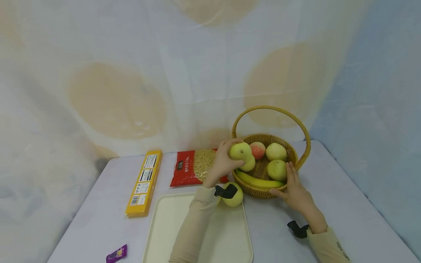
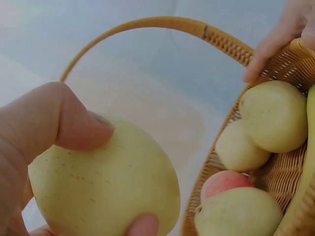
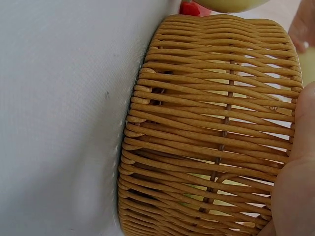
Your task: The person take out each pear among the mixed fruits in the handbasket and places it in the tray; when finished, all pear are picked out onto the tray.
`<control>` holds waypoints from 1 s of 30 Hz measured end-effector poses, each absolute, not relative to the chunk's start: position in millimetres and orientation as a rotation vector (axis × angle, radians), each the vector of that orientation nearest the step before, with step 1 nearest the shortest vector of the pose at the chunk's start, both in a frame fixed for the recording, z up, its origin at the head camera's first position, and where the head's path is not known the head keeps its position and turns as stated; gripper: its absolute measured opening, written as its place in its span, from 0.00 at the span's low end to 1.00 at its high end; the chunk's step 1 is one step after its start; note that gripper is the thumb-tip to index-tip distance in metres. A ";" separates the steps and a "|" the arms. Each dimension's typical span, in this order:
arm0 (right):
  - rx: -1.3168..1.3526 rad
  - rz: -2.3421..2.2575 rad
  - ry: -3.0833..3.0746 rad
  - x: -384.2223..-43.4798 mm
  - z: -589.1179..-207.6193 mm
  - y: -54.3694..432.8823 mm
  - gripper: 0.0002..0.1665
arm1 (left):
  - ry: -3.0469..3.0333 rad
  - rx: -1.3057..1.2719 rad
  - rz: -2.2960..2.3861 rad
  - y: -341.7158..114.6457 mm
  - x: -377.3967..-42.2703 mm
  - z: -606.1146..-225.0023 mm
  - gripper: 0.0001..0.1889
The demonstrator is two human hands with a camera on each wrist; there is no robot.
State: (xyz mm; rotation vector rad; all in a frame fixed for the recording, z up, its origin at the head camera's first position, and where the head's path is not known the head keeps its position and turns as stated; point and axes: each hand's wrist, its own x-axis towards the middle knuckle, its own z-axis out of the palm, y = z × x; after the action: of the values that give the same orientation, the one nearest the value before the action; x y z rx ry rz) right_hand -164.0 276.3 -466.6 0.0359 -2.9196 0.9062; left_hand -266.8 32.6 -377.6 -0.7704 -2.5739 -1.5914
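Note:
A round yellow-green fruit (image 1: 240,151), speckled with brown in the left wrist view, is gripped between the thumb and fingers of my left hand (image 1: 223,162). It is over the left rim of a wicker basket (image 1: 256,192) with a tall arched handle. Inside lie several pale green fruits (image 2: 275,115), a red fruit (image 1: 258,150) and a banana (image 1: 260,181). My right hand (image 1: 297,193) holds the basket's front right rim, thumb toward the front and fingers beside a green fruit (image 1: 277,170). Much of that hand is hidden in the right wrist view.
A cream tray (image 1: 227,233) lies in front, partly under my left forearm. Another yellow-green fruit (image 1: 233,195) sits at its back right corner. Behind are a red bag of pasta (image 1: 187,168) and, farther left, a long yellow box (image 1: 144,184). A small purple packet (image 1: 116,253) lies front left.

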 end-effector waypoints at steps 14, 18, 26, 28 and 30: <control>0.028 0.912 -2.916 -161.5 -467.2 274.5 0.69 | -2.571 -0.487 -1.684 -56.5 -251.1 -384.5 0.33; 0.030 0.910 -2.916 -161.8 -467.6 274.9 0.69 | -2.618 -0.421 -1.654 -85.0 -242.9 -389.5 0.33; 0.036 0.908 -2.921 -163.3 -467.5 275.8 0.70 | -2.760 -0.323 -1.584 -124.8 -218.8 -412.8 0.32; 0.038 0.908 -2.918 -163.6 -467.1 275.4 0.70 | -2.799 -0.308 -1.563 -131.2 -214.7 -419.4 0.31; 0.037 0.907 -2.919 -163.7 -466.8 274.7 0.70 | -2.831 -0.298 -1.544 -136.4 -210.7 -424.2 0.31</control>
State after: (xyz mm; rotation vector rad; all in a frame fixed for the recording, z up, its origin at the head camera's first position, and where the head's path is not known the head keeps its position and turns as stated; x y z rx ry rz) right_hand -163.7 274.7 -466.8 0.0375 -2.9186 0.9070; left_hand -210.7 -136.4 -424.2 -0.2976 -2.8314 -1.5440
